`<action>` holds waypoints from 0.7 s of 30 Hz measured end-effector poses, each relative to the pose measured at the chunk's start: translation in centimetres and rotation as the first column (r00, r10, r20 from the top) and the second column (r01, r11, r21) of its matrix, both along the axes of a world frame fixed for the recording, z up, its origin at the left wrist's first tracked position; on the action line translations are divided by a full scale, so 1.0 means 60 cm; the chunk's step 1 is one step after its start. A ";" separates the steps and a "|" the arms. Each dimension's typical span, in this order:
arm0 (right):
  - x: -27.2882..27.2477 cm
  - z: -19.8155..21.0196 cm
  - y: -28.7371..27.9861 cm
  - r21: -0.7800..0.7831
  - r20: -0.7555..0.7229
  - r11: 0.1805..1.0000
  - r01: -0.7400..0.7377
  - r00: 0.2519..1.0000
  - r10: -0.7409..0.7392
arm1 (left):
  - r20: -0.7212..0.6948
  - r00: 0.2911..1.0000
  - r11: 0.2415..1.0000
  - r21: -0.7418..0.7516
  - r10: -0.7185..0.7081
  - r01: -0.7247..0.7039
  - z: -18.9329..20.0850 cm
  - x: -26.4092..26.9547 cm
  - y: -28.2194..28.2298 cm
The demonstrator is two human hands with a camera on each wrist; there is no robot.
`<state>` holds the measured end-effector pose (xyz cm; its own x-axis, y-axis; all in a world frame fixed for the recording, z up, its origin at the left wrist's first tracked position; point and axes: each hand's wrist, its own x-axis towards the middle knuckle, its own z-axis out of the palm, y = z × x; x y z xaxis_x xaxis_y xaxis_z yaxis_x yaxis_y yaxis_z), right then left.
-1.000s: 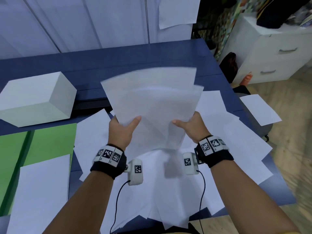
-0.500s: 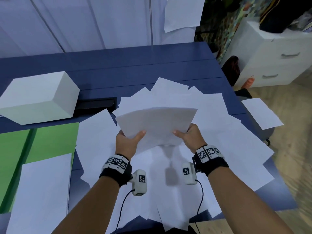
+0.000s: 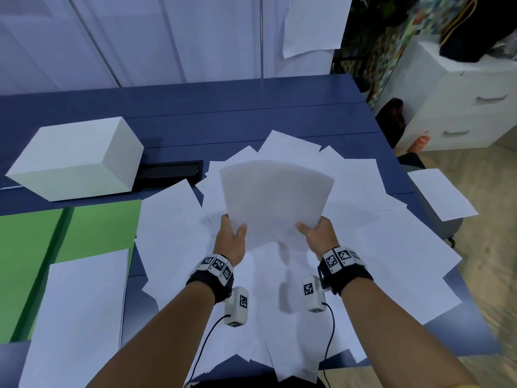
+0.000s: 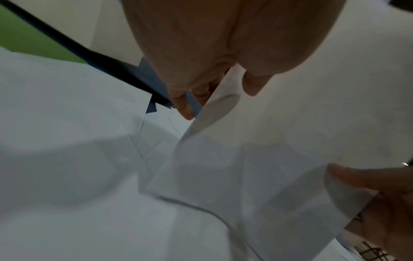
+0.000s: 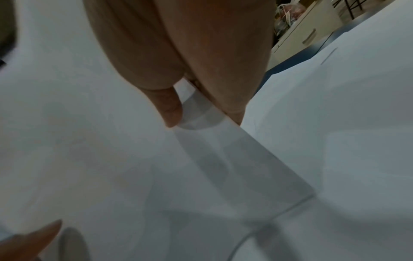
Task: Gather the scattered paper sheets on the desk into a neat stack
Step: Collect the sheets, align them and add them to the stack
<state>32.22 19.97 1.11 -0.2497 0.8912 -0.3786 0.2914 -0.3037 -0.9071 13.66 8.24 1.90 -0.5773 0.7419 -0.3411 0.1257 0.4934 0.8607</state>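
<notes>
Dim, bluish, even light; soft shadows on paper, motion blur in wrist views, wide-angle bending at edges.

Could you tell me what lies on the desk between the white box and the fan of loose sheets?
In the head view, a black recessed slot lies between the white box and the loose sheets, set into the blue desk.

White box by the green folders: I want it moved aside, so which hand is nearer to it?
Left. The left hand is right of and nearer the camera than the box; the right hand is farther right.
</notes>
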 end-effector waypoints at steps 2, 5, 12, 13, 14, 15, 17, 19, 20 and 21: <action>-0.003 0.009 0.000 0.039 0.004 0.999 0.011 1.000 -0.011 | -0.105 0.994 1.000 0.012 -0.022 0.024 0.008 0.000 -0.002; -0.007 0.025 -0.005 0.094 0.029 0.995 0.018 0.999 -0.021 | -0.218 0.976 0.997 0.074 0.005 0.012 0.027 -0.007 -0.010; -0.086 0.038 -0.047 0.170 0.214 0.980 -0.108 0.974 0.071 | -0.209 0.977 0.996 0.083 0.053 -0.036 0.065 -0.076 -0.072; -0.106 0.033 -0.059 0.162 0.242 0.977 -0.135 0.966 0.093 | -0.217 0.974 0.996 0.068 0.065 -0.051 0.068 -0.091 -0.089; -0.129 0.025 -0.073 0.148 0.270 0.975 -0.167 0.955 0.123 | -0.227 0.971 0.997 0.041 0.080 -0.072 0.069 -0.109 -0.108; -0.152 0.016 -0.089 0.132 0.295 0.970 -0.202 0.943 0.156 | -0.240 0.966 0.995 0.005 0.096 -0.098 0.068 -0.127 -0.129; -0.201 -0.006 -0.124 0.089 0.355 0.954 -0.287 0.904 0.239 | -0.263 0.956 0.985 -0.077 0.128 -0.153 0.061 -0.168 -0.174; -0.251 -0.027 -0.165 0.044 0.396 0.927 -0.373 0.858 0.327 | -0.264 0.955 0.967 -0.174 0.136 -0.185 0.049 -0.212 -0.229; -0.276 -0.038 -0.187 0.027 0.412 0.912 -0.410 0.835 0.364 | -0.256 0.956 0.956 -0.216 0.143 -0.201 0.038 -0.235 -0.259; -0.300 -0.046 -0.209 0.007 0.427 0.896 -0.445 0.811 0.399 | -0.251 0.956 0.946 -0.244 0.151 -0.214 0.026 -0.258 -0.290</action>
